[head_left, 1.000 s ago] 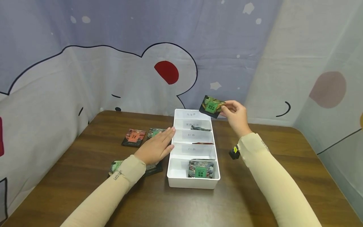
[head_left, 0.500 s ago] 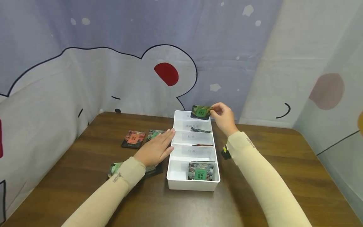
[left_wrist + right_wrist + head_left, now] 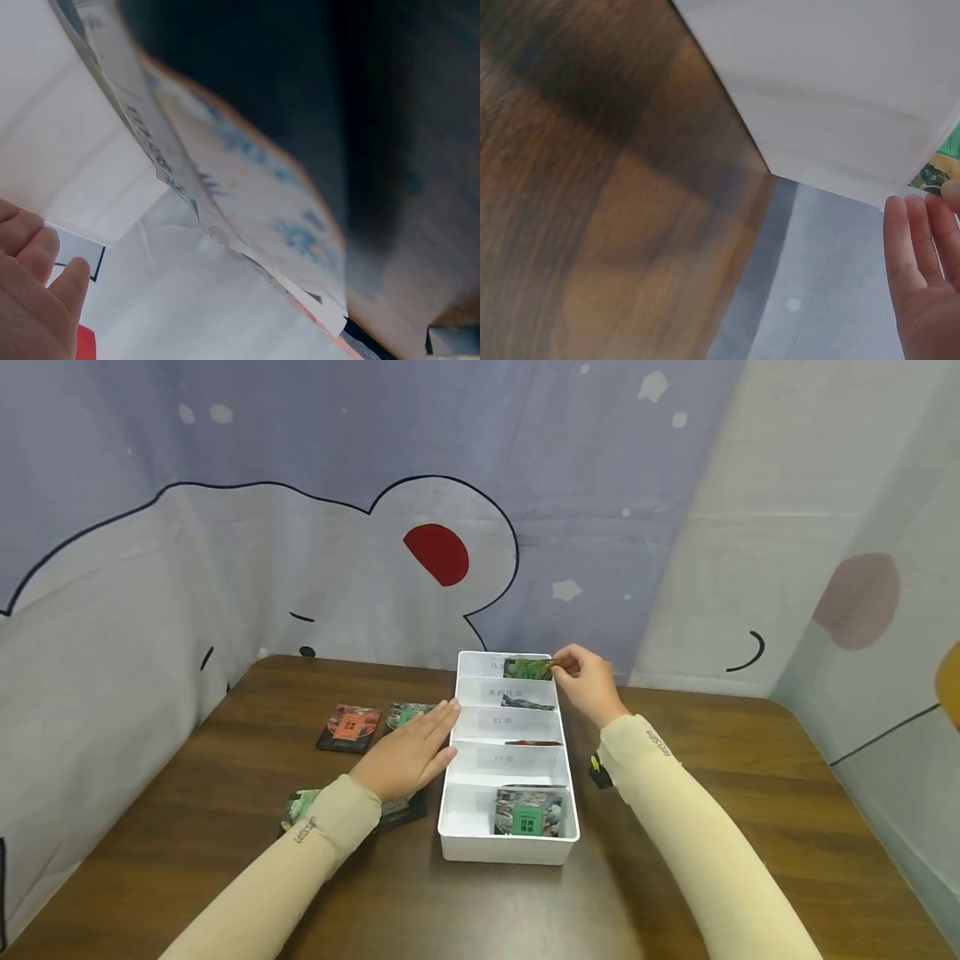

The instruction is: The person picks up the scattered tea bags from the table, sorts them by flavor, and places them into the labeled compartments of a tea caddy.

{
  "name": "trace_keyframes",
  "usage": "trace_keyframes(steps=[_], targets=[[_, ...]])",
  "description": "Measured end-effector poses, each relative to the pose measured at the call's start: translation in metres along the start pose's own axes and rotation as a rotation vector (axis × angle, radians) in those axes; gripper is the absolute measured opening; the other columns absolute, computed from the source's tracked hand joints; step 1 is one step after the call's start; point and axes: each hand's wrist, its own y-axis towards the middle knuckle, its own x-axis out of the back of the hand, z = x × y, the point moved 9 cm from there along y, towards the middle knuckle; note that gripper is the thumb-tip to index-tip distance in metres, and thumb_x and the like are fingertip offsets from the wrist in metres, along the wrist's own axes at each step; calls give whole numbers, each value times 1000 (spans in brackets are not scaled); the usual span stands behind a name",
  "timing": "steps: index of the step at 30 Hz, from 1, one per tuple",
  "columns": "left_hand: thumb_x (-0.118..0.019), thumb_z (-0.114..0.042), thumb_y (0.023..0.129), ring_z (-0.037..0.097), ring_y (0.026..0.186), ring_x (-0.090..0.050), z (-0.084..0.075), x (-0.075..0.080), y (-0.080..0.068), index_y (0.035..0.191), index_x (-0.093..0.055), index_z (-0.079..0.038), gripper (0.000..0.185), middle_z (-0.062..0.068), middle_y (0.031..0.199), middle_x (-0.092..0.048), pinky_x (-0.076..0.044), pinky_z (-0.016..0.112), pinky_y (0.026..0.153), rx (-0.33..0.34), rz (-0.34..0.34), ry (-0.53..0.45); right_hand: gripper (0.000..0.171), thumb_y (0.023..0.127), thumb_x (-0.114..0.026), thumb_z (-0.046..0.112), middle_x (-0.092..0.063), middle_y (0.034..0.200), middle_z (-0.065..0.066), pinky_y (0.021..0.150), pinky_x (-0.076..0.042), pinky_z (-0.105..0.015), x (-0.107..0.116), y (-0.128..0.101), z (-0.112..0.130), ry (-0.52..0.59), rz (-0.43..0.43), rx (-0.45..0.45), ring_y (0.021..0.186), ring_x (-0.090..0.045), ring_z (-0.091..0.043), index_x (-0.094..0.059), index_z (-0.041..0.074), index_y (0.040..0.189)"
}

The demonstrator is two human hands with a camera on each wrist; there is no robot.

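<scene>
My right hand (image 3: 587, 678) pinches a green tea packet (image 3: 528, 668) by its right edge, and the packet sits low in the farthest compartment of the white divided tray (image 3: 570, 777), its long axis running left to right across the tray, its printed face tilted toward me. A second ago I held that packet higher, clear above the tray's far right corner; since then it has come down and leftward into the compartment. My left hand (image 3: 411, 752) stays flat, fingers straight, its fingertips against the tray's left wall, lying over packets on the wooden table (image 3: 225, 827). An orange packet (image 3: 348, 727) lies further left. Another green packet (image 3: 527, 812) stands in the nearest compartment. Each compartment carries a small label, but I cannot read the writing.
</scene>
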Motion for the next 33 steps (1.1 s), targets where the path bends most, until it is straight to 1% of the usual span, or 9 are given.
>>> trace_keyframes(steps=[6,9,13,18,22,25,30,33], targets=[[-38,-40,109,26,153,-22,0,-1,-1,160,-24,0,65,13,166,-23,-23,47,123,1,1,0,9,97,-64,4,-70,99,-16,86,-54,-46,-8,-5,-1,-56,53,15,93,-67,-31,-70,0,102],[-38,-40,109,26,153,-22,0,-1,1,160,-24,0,65,13,166,-23,-24,48,123,0,1,-2,8,96,-65,3,-70,101,-17,87,-54,-46,-9,-5,-3,-67,61,14,94,-67,-32,-71,0,101],[-38,-39,109,27,153,-23,0,0,4,159,-25,1,65,13,166,-24,-25,49,122,-2,-1,1,11,97,-65,5,-67,106,-18,89,-53,-47,-9,-5,-5,-80,79,-3,97,-65,-33,-72,-1,103],[-38,-39,109,28,153,-23,0,-2,5,159,-25,1,65,14,166,-24,-25,49,122,-2,9,4,13,97,-64,6,-69,107,-18,90,-53,-46,-6,-6,-4,-92,87,-10,98,-65,-33,-72,-1,104],[-38,-40,109,27,153,-23,0,0,6,159,-25,1,66,13,166,-24,-25,49,122,-1,13,12,13,96,-65,5,-71,105,-17,88,-53,-45,-3,-8,-1,-70,84,-13,95,-66,-31,-72,0,105],[-39,-39,109,28,153,-23,1,1,7,159,-25,1,65,14,166,-24,-25,49,122,-3,14,16,14,97,-65,5,-72,106,-17,88,-53,-44,-3,-11,1,-33,97,-23,96,-66,-31,-72,-1,107],[-39,-38,109,28,153,-23,2,1,5,159,-24,1,65,14,166,-24,-26,49,122,-7,15,21,19,97,-62,4,-71,110,-18,90,-53,-43,-2,-18,6,9,113,-17,100,-66,-31,-71,-2,112],[-38,-39,109,27,153,-22,3,0,5,159,-23,0,65,13,166,-23,-25,49,122,-5,17,19,21,98,-61,4,-71,110,-18,92,-53,-44,1,-27,11,7,115,4,102,-66,-32,-70,-4,114]])
